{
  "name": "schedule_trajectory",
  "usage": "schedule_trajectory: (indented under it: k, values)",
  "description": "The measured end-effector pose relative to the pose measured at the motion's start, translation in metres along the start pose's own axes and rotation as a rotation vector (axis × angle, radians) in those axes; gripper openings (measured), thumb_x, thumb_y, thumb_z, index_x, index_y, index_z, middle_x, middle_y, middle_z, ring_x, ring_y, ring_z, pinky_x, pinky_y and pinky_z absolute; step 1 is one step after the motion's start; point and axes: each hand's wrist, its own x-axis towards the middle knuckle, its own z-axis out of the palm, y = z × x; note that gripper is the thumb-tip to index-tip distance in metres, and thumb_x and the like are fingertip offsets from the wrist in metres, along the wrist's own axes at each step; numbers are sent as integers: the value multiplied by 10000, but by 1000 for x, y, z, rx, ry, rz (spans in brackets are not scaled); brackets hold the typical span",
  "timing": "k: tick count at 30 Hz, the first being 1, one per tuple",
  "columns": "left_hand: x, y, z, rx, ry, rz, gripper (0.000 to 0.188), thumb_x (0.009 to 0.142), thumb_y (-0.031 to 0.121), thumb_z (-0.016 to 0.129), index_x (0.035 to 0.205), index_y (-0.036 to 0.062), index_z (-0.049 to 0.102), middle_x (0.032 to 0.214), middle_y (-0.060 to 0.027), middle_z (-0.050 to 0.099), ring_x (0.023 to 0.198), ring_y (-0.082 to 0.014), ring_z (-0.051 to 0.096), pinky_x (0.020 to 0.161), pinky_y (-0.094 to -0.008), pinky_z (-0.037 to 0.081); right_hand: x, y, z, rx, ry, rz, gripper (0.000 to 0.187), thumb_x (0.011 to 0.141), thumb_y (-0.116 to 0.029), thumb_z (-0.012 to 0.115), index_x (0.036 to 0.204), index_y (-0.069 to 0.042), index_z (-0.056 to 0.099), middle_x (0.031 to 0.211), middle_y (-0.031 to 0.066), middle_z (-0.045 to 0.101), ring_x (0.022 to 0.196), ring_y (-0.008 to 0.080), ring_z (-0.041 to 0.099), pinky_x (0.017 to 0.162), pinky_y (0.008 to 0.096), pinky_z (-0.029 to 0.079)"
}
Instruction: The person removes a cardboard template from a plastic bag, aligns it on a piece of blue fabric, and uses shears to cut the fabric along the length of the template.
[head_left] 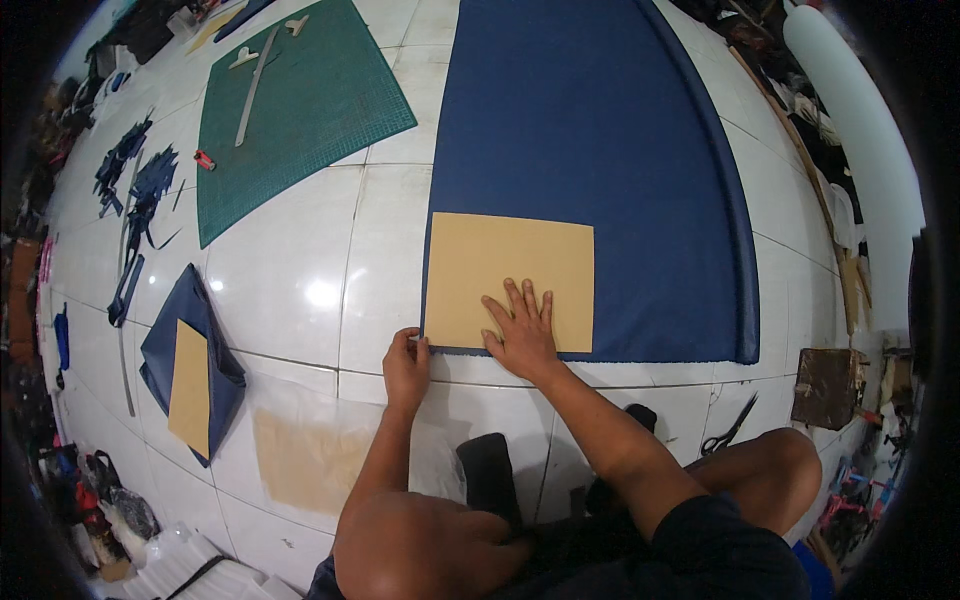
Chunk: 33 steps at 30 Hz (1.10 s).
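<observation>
A wide sheet of navy fabric (560, 120) lies spread on the tiled floor, its near edge slightly frayed. On its near left corner rests a tan rectangular card sheet (470, 270), close to the fabric's left and near edges. My right hand (523, 335) lies flat on the card with its fingers spread, pressing near its lower middle. At the near left corner, my left hand (406, 368) has its fingers curled in and pinches the fabric's edge beside the card. Its fingertips are partly hidden.
A green cutting mat (300, 115) bears a metal ruler (258, 85), clips and a red cutter (205, 160). Navy scraps (150, 185) lie at left, above folded fabric (222, 340) with a tan card piece (188, 385). Black scissors (730, 425) lie right of my leg; a white roll (860, 120) stands farther right.
</observation>
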Motion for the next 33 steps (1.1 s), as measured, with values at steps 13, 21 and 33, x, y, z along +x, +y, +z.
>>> schedule_trajectory:
  k: [13,21,33]
  values:
    - [5,0,-4,-16,-18,-95,203,907,130,663,1060,3,629,728,-137,677,645,-249,658,631,-369,514,12,-35,13,-44,44,49,670,916,-510,537,1494,-195,416,1589,198,241,1472,453,157,1106,735,55]
    - [7,11,-6,53,-67,-97,202,901,121,671,1061,10,619,703,-122,661,633,-254,652,622,-363,506,11,-25,13,-46,-5,48,686,926,-535,520,1519,-221,378,1598,205,218,1479,447,142,1110,729,30]
    - [22,15,-22,88,-238,-202,249,890,109,690,1092,43,561,718,-114,650,636,-226,628,627,-349,490,186,63,-19,-38,95,106,715,928,-615,482,1513,-212,394,1602,198,229,1489,438,129,1159,665,31]
